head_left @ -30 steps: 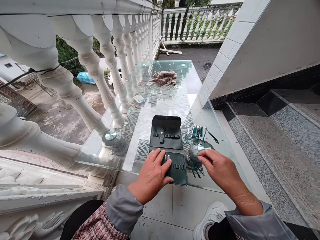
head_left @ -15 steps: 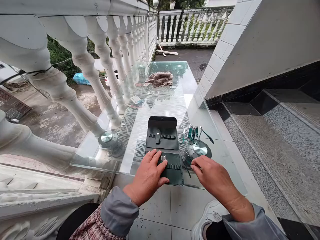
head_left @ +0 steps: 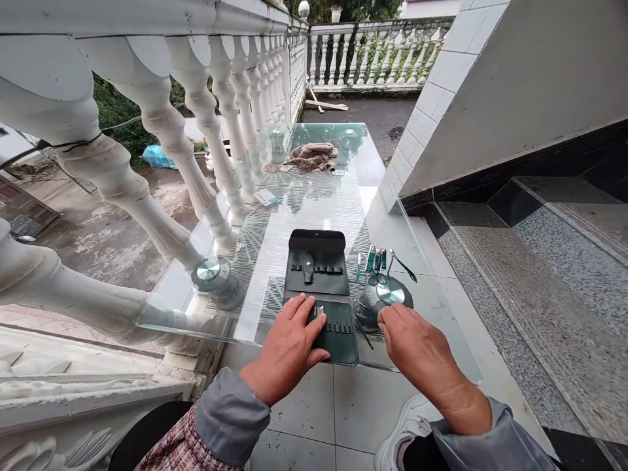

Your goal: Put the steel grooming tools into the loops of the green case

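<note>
A dark green manicure case [head_left: 320,278] lies unfolded on the glass table, with elastic loops on both halves. My left hand [head_left: 289,343] rests on its near half, fingers spread, beside small metal tools [head_left: 320,311] held in the loops. To the right of the case, my right hand [head_left: 417,350] has its thumb and fingertips pinched together; whatever they hold is hidden. Thin green-handled tools [head_left: 367,339] lie just left of those fingertips. Farther back are green nail clippers [head_left: 377,258], scissors [head_left: 358,268] and cuticle nippers [head_left: 403,265].
The glass table [head_left: 338,216] bears a crumpled brown cloth [head_left: 313,157] at its far end and a small white-and-blue packet [head_left: 265,197]. White balusters [head_left: 196,111] line the left side. Stone steps [head_left: 530,275] rise on the right.
My right hand has shifted slightly to the right, away from the thin tools, its fingers drawn closer together. My left hand stays on the case.
</note>
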Action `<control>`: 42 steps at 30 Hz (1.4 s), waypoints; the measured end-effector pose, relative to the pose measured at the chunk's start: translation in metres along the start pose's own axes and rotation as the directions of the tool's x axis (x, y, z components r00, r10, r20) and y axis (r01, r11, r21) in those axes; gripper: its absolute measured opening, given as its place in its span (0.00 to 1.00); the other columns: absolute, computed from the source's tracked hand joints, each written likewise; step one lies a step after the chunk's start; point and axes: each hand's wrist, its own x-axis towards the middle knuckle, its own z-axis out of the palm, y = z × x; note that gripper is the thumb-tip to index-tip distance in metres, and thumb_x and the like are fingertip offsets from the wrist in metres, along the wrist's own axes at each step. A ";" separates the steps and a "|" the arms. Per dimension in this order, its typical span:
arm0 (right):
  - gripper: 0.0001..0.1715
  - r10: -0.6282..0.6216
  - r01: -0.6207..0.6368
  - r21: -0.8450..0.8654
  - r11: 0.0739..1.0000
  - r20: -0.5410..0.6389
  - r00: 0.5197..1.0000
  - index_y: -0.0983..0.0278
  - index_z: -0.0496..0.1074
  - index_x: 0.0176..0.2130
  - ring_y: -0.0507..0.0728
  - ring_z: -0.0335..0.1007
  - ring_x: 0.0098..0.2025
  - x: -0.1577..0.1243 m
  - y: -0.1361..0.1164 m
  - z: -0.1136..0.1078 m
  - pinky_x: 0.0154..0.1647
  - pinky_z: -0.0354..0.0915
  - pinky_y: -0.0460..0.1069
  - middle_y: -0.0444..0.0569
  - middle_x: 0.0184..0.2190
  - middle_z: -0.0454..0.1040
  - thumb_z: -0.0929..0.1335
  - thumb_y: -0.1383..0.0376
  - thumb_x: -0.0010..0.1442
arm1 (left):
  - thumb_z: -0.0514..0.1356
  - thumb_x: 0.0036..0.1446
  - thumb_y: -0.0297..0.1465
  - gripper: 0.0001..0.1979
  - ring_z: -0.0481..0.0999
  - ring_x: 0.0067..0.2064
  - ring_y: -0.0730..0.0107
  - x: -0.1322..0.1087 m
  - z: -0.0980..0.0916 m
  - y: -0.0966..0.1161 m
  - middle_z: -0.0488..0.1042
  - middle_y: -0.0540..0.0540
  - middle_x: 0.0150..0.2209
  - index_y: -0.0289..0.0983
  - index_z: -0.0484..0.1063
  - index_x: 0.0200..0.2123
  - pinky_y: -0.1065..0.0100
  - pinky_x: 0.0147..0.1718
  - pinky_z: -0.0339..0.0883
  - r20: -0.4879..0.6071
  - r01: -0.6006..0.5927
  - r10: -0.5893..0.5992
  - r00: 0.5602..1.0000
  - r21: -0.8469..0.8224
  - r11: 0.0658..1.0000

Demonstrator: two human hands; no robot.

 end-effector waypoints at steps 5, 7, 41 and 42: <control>0.09 -0.011 0.011 -0.017 1.000 -0.011 1.000 0.62 0.63 0.27 0.54 0.60 0.29 -0.002 0.000 0.002 0.26 0.48 0.49 0.47 0.26 0.66 0.61 0.74 0.56 | 0.70 0.42 0.38 0.32 0.59 0.60 0.45 -0.001 0.000 -0.002 0.62 0.32 0.57 0.35 0.66 0.50 0.48 0.54 0.61 0.002 -0.009 0.009 1.000 0.016 1.000; 0.09 -0.023 0.023 -0.017 1.000 -0.020 1.000 0.62 0.63 0.26 0.54 0.60 0.29 -0.002 0.000 0.002 0.26 0.48 0.49 0.47 0.26 0.66 0.60 0.73 0.56 | 0.70 0.42 0.39 0.34 0.60 0.60 0.45 0.000 0.001 -0.002 0.62 0.31 0.57 0.34 0.65 0.51 0.48 0.55 0.61 0.006 -0.004 0.004 1.000 0.022 1.000; 0.24 0.128 -0.495 0.850 -0.180 0.519 0.845 0.66 0.70 0.32 0.51 0.71 0.26 0.020 -0.058 -0.009 0.28 0.69 0.46 0.45 0.25 0.73 0.74 0.53 0.39 | 0.63 0.53 0.30 0.07 0.67 0.44 0.61 0.004 0.002 0.001 0.70 0.43 0.39 0.34 0.69 0.34 0.60 0.43 0.69 -0.142 -0.028 0.017 0.990 -0.079 0.996; 0.25 0.146 -0.495 0.848 -0.192 0.523 0.840 0.66 0.70 0.33 0.51 0.72 0.27 0.023 -0.060 -0.009 0.30 0.70 0.46 0.45 0.26 0.73 0.74 0.53 0.38 | 0.64 0.51 0.30 0.08 0.67 0.44 0.61 0.005 0.004 0.000 0.70 0.43 0.40 0.34 0.69 0.34 0.59 0.44 0.68 -0.125 -0.024 0.016 0.992 -0.059 0.998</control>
